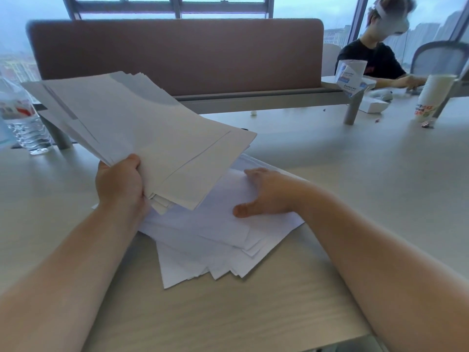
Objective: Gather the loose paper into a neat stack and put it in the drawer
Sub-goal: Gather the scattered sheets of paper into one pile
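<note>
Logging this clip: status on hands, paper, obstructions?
Left hand grips lifted sheaf, edges uneven. Right hand flat on fanned pile on desk. Drawer not in view. Nothing blocking.

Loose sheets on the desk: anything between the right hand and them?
No. The right hand already rests flat on the loose sheets. The raised bundle, gripped by the left hand, overhangs their far-left part only.
</note>
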Motion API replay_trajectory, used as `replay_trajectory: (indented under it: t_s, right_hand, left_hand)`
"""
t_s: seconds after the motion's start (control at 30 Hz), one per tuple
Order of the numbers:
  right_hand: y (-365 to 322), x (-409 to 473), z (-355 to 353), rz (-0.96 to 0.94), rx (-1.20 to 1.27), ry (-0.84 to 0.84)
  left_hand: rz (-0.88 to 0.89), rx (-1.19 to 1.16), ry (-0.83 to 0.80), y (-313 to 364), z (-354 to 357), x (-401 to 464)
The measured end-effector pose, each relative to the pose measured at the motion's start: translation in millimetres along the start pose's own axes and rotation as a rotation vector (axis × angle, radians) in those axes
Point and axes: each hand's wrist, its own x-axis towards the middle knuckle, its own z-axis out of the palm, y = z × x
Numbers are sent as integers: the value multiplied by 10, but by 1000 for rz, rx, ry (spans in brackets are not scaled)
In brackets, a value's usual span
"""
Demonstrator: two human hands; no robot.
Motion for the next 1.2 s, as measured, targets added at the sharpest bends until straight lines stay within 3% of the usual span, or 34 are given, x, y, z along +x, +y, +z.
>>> replay_trajectory:
  t_s: [0.13, 0.3, 0.5, 0.77, 1.0, 1.2]
  right_hand:
    - [378, -60, -200, 139, 7, -58]
    - [411, -3, -112, 209, 133, 170]
    - [287, 121, 26, 185, 308, 237]
    - [459, 191, -54, 156, 358, 575]
    - [746, 89, -230, 349, 507, 859]
    - [745, 56, -250, 386, 797, 811]
  left_hand:
    - [-11, 0, -12, -27, -7, 14]
    - [-22, 30, -30, -58, -12, 35]
    - [-26, 75, -25, -74, -38, 64]
    - [-10, 103, 30, -65, -37, 64]
    - [-40, 78, 122, -21, -105, 91]
    - [-69, 44, 111, -8, -94, 69]
